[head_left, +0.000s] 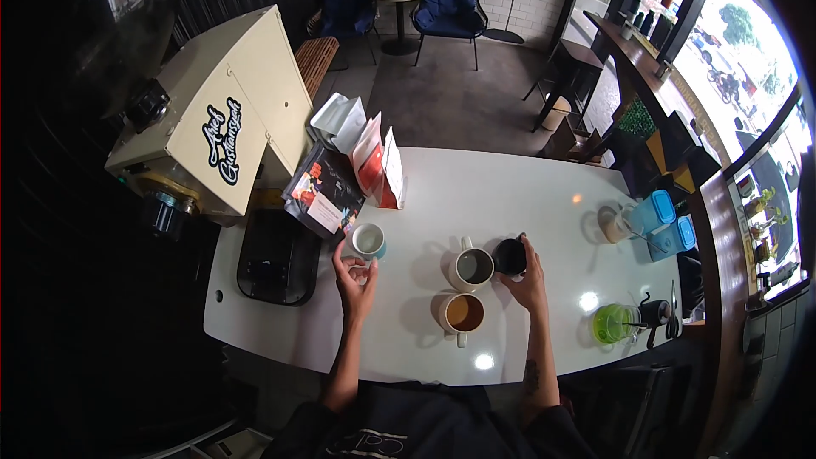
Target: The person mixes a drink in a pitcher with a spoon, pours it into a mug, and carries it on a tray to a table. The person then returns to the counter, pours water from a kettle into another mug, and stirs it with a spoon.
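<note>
My right hand [525, 282] curls round the side of a small black cup [509, 257] standing on the white table. Just left of that cup is a mug [473, 269] with dark contents, its handle pointing away from me. Closer to me, a second mug [464, 313] holds a brown drink, handle towards me. My left hand [354, 279] has its thumb and fingers apart, right below a small white and light-blue cup [369, 240]. Whether the fingertips touch that cup, I cannot tell.
At the left stand a cream-coloured machine [229, 110] and a black flat device [279, 255]. Upright bags, including a black one [327, 191], are behind the small cup. Blue-lidded containers [671, 238], a green container [614, 323] and a black pitcher [654, 313] stand at the right.
</note>
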`<state>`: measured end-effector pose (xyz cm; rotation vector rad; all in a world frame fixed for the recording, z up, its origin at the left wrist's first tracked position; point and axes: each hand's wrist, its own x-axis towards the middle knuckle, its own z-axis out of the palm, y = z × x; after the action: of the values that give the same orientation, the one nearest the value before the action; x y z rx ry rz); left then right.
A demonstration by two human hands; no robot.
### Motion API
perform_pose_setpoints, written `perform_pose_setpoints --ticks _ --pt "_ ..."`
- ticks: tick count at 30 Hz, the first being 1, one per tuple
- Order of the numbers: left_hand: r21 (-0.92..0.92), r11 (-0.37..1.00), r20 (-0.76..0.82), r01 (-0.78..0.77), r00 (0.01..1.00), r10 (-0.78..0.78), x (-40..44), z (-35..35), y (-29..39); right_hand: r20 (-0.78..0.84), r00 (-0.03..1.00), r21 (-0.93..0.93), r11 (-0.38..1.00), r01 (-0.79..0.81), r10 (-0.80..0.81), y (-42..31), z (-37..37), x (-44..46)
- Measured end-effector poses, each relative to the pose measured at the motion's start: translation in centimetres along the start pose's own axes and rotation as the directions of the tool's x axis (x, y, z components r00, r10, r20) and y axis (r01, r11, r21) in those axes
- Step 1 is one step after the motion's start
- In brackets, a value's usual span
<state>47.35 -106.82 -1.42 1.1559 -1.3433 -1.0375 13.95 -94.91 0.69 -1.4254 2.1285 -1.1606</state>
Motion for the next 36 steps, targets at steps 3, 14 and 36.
perform_pose_setpoints --ticks 3,14,36 --pt "-0.070 0.998 0.017 -0.007 1.000 0.008 -1.5 0.3 1.8 -0.009 1.000 0.042 0.999 -0.001 0.002 -0.2 -0.1 -0.1" --pt "0.144 0.929 0.759 -0.340 0.641 0.117 -8.3 5.2 5.6 0.034 0.991 0.066 0.990 -0.128 0.126 1.2 -0.5 -0.7" --pt "0.315 0.872 0.659 -0.374 0.747 0.082 -8.5 2.5 4.9 0.066 0.998 -0.171 0.985 0.023 -0.012 -0.7 3.1 10.7"
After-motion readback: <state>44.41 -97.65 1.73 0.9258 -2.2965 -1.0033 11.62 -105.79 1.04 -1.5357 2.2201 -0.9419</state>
